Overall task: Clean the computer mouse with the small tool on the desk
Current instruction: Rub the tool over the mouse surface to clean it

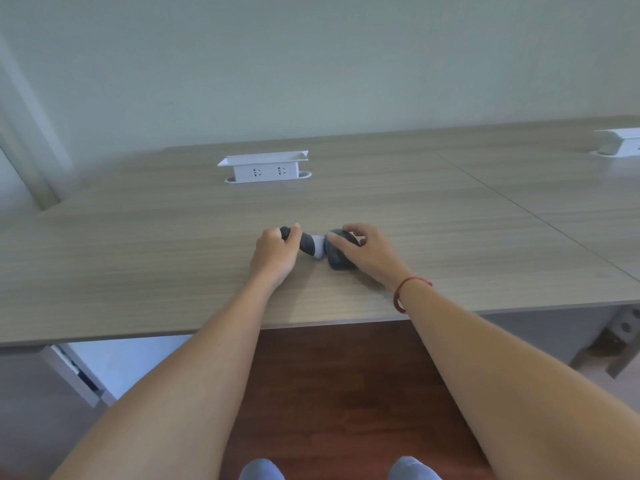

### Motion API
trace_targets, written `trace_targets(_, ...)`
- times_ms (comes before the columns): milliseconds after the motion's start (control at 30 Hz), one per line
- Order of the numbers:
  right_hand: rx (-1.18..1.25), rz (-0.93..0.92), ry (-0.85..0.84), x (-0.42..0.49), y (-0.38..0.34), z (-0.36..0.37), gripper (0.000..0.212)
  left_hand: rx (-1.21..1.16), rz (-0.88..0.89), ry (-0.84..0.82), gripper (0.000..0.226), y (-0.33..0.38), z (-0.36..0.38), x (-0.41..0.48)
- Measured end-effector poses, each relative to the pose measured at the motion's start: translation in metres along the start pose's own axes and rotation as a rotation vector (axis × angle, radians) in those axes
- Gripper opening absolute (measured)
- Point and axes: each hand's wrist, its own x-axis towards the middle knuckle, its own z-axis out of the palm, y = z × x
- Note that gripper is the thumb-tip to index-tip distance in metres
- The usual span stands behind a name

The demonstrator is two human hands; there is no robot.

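- A wide, pale wood-grain laminate desk (pixel 173 258) fills the middle of the view, seen from above by the person working at it, with a plain pale wall behind it.
- Two bare forearms reach forward from the near edge of the view toward the middle of the desk.
- The left hand (pixel 275 252) is clenched around a small cleaning tool with a dark grey handle and a white tip (pixel 308 244), which lies roughly level and points to the right.
- The white tip of the tool touches the left side of a dark grey rounded computer mouse (pixel 337 256), which sits on the desk near its middle, closer to the near edge than to the wall.
- The right hand (pixel 367 249) rests over the right side and top of the mouse, fingers curled on it, gripping it in place.
- A thin red cord bracelet (pixel 403 289) circles the right wrist.
- Farther back, left of centre, a white rectangular pop-up power socket box (pixel 265 169) stands up from a slot in the desk, well apart from the hands.
- At the far right a second white socket box (pixel 620 143) is partly cut off by the edge of the view.
- Below the near desk edge is a dark reddish-brown wooden floor (pixel 329 393).
- Two feet in grey-blue socks (pixel 261 470) show at the bottom edge.
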Motion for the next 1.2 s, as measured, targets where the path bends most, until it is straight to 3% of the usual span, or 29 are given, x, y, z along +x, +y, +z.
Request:
trace_targets(100,-0.225,-0.086,-0.014,-0.009,0.003,0.007,0.089,-0.059,0.013,0.014,0.046,0.002,-0.002,-0.001)
trace_targets(167,-0.298,-0.120,-0.020,-0.010,0.006,0.008,0.094,-0.113,0.022,0.007,0.050,0.004,-0.003,-0.002)
trace_targets(467,-0.272,-0.338,0.023,-0.011,-0.001,0.009,0.037,-0.311,0.018,-0.047,0.045,0.005,-0.005,-0.003)
trace_targets(667,-0.308,-0.324,-0.006,-0.009,-0.006,0.006,0.041,-0.420,-0.032,-0.031,0.044,0.004,-0.008,0.004)
trace_targets(867,-0.239,-0.305,-0.014,-0.006,-0.004,0.003,0.029,-0.474,-0.035,-0.043,0.043,0.010,-0.011,0.002)
trace_targets(1100,-0.141,-0.240,0.048,-0.005,0.002,0.001,0.031,-0.457,0.001,-0.289,0.038,0.031,-0.009,-0.004)
trace_targets(1200,-0.111,-0.235,0.056,-0.005,0.004,-0.001,0.027,-0.355,0.046,-0.133,0.046,0.031,-0.006,-0.004)
